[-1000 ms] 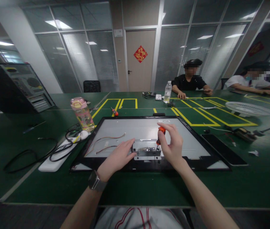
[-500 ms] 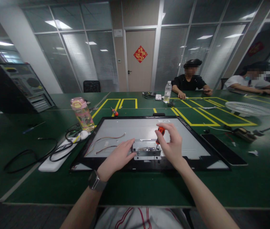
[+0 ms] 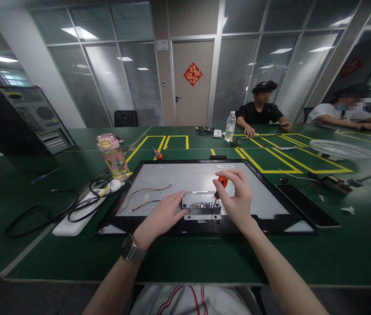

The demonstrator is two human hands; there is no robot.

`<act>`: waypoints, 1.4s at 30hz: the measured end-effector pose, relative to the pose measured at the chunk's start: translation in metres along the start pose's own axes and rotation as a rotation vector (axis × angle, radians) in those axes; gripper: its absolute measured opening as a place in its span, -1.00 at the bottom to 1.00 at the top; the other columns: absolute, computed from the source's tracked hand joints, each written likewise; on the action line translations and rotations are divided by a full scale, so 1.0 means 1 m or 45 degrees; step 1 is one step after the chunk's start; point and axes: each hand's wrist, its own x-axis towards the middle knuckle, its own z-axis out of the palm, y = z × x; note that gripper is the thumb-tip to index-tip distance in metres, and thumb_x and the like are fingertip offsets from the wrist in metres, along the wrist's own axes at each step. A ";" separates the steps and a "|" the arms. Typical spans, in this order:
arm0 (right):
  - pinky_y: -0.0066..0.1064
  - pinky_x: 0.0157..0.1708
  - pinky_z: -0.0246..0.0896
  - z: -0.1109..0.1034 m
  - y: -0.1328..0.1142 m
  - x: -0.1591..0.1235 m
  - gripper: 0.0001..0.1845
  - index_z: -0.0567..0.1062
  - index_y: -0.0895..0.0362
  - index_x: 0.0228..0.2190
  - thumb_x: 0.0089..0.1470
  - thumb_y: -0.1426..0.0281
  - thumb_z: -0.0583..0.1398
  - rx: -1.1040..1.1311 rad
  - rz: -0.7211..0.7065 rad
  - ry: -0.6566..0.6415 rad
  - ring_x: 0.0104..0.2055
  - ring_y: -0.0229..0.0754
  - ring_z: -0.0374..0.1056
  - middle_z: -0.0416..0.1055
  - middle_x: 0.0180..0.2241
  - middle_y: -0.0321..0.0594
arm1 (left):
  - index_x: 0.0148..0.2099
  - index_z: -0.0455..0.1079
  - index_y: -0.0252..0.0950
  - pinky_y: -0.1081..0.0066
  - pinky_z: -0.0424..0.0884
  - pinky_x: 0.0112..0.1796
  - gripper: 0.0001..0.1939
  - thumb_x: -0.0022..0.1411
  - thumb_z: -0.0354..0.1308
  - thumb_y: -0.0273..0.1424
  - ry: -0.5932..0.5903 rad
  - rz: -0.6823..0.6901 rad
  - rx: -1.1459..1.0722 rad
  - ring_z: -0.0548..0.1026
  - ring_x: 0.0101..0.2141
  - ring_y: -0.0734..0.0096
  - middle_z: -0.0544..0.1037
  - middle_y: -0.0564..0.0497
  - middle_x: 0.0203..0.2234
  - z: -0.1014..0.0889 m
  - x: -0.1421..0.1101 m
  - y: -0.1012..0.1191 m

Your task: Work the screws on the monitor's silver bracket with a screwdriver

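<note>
A flat screen panel (image 3: 254, 188) with a black frame lies back side up in front of me. On its near middle sits a metal bracket (image 3: 201, 210) with small parts along it. My left hand (image 3: 161, 214) grips the bracket's left end, thumb on the near side and fingers on the far side. In my right hand (image 3: 238, 197) is a screwdriver (image 3: 222, 180) with a red and black handle, pinched between thumb and fingers. Its shaft points down, and the tip meets the right part of the bracket. Thin wires (image 3: 146, 190) lie on the panel's left half.
Left of the panel are a power strip (image 3: 70, 223), black cables and a pink-lidded bottle (image 3: 115, 157). Beyond it lies another red screwdriver (image 3: 158, 154). A phone (image 3: 306, 205) is at the right. Across the green table sit two people, near a water bottle (image 3: 230, 127).
My right hand has shifted very slightly on the screwdriver, whose handle has moved a touch to the right. My left hand and the bracket stay put.
</note>
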 end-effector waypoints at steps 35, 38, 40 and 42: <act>-0.24 -0.26 0.27 -0.003 0.003 -0.002 -0.92 0.52 0.07 -0.33 0.14 0.40 0.20 0.353 0.230 -0.035 -0.26 -0.14 0.33 0.38 -0.33 -0.21 | 0.33 0.06 -0.32 0.26 0.04 0.22 -0.43 0.36 -0.04 -0.21 0.051 0.027 -0.013 0.19 0.24 0.23 0.19 -0.16 0.28 0.004 0.001 -0.005; -0.28 -0.30 0.28 -0.003 0.002 -0.002 -0.86 0.52 0.07 -0.24 0.19 0.38 0.15 0.392 0.300 -0.077 -0.29 -0.15 0.35 0.40 -0.34 -0.21 | 0.32 0.07 -0.30 0.29 0.03 0.22 -0.43 0.36 -0.05 -0.20 0.043 0.023 -0.010 0.18 0.25 0.24 0.19 -0.14 0.28 0.003 0.000 -0.004; -0.28 -0.30 0.31 -0.003 0.002 -0.002 -0.80 0.50 0.07 -0.18 0.23 0.35 0.10 0.443 0.352 -0.090 -0.28 -0.15 0.38 0.43 -0.33 -0.20 | 0.33 0.06 -0.29 0.29 0.02 0.22 -0.44 0.36 -0.06 -0.20 0.030 0.015 -0.007 0.18 0.25 0.24 0.18 -0.13 0.28 0.002 0.000 -0.003; -0.27 -0.28 0.33 -0.002 0.003 -0.003 -0.78 0.49 0.07 -0.17 0.25 0.34 0.07 0.486 0.376 -0.096 -0.27 -0.15 0.40 0.46 -0.32 -0.20 | 0.33 0.05 -0.29 0.29 0.01 0.22 -0.44 0.37 -0.07 -0.21 0.023 0.012 -0.006 0.17 0.25 0.25 0.18 -0.14 0.29 0.001 0.000 -0.002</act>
